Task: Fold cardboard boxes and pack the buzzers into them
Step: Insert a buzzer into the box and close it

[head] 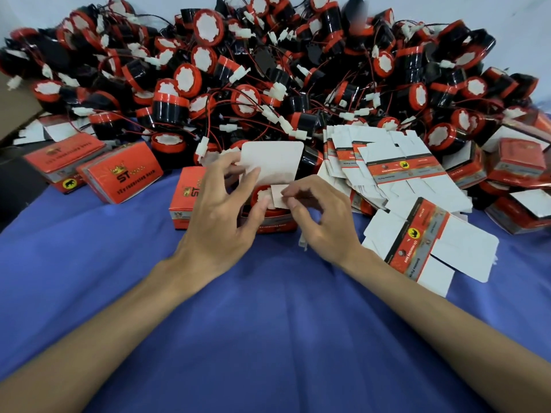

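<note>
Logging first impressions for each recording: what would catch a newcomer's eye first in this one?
A huge heap of red-and-black buzzers fills the back of the blue cloth. In the centre, the left hand and right hand grip the flaps of an open box with a buzzer inside, and flat box blanks lie fanned out to its right.

The light is bright, soft and even, and seems to come from above. Only faint shadows lie on the blue cloth [268,338] under our hands. The shiny black buzzers [170,107] in the far pile have small white gleams. The picture bends at its edges, so our near arms look stretched. Our left hand [220,201], our right hand [322,216] and the cardboard box [186,204] between them look a bit smeary.
</note>
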